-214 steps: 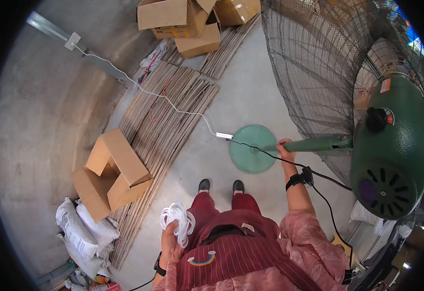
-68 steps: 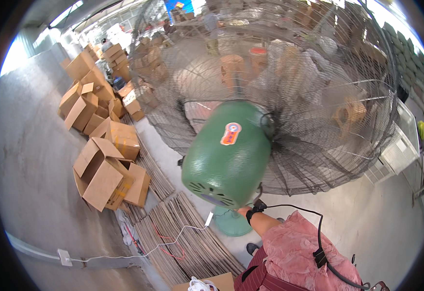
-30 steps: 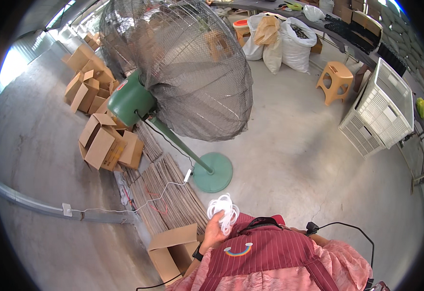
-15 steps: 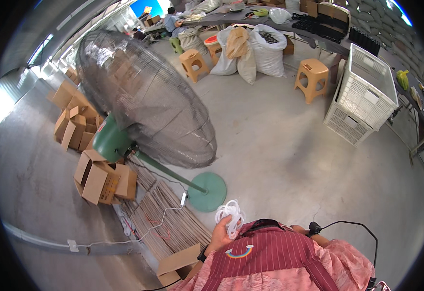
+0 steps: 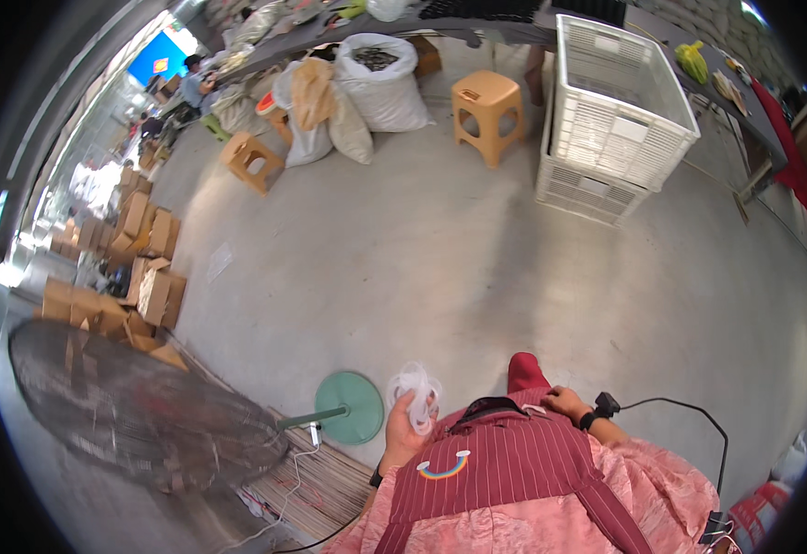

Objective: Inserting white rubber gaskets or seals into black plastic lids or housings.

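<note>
My left hand (image 5: 406,432) is closed round a bundle of translucent white loops (image 5: 415,392), like soft plastic rings or tubing. The loops stand up above the fingers, just left of my striped red apron (image 5: 505,452). My right hand (image 5: 566,403) is at the apron's right upper edge, beside my dark red trouser leg (image 5: 525,371). Its fingers look bent, but the fingertips are too small and hidden to show whether they hold anything. Left of the loops is the round green base (image 5: 350,408) of a standing fan, whose large caged head (image 5: 136,406) leans to the left.
Flattened cardboard (image 5: 302,485) and a white cord (image 5: 297,475) lie by the fan. Open cartons (image 5: 145,231) are at the left. Stacked white crates (image 5: 607,129), an orange stool (image 5: 488,111) and full sacks (image 5: 380,92) stand before the long grey table (image 5: 311,42).
My view has swung right: the fan, stools and crates sit farther left in the picture. My right hand and a trouser leg now show more. The loops stay in my left hand.
</note>
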A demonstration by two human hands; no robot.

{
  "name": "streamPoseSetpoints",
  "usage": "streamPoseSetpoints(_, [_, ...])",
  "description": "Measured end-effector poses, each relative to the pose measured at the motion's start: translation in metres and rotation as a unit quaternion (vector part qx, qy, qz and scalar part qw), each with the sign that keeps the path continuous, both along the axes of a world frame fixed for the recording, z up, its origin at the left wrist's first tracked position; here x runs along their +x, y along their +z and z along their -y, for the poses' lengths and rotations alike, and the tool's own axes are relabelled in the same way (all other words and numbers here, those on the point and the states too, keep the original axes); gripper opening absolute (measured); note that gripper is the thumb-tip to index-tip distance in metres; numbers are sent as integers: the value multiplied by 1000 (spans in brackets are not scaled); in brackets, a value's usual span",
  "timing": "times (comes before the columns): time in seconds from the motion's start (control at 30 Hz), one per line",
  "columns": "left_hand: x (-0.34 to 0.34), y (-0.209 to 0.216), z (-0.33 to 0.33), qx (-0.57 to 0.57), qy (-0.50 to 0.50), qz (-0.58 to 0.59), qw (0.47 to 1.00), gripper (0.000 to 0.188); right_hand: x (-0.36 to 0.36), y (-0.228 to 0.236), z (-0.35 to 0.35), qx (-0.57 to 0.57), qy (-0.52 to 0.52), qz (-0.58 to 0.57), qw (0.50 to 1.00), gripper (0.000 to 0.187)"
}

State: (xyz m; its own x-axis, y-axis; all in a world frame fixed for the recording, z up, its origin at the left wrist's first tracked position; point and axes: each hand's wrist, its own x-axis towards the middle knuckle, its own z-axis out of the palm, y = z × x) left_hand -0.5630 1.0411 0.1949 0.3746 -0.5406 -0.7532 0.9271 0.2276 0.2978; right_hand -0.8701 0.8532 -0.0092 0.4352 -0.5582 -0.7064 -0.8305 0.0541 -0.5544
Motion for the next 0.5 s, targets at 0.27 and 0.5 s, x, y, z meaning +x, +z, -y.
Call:
streamPoseSetpoints(0.27, [54, 17, 131, -22, -45, 45, 998, 32, 26, 43, 130, 230, -24, -22, 973, 65])
streamPoseSetpoints(0.5, [126, -3, 244, 28, -5, 25, 999, 32, 138, 76, 247, 379, 50, 121, 916, 63])
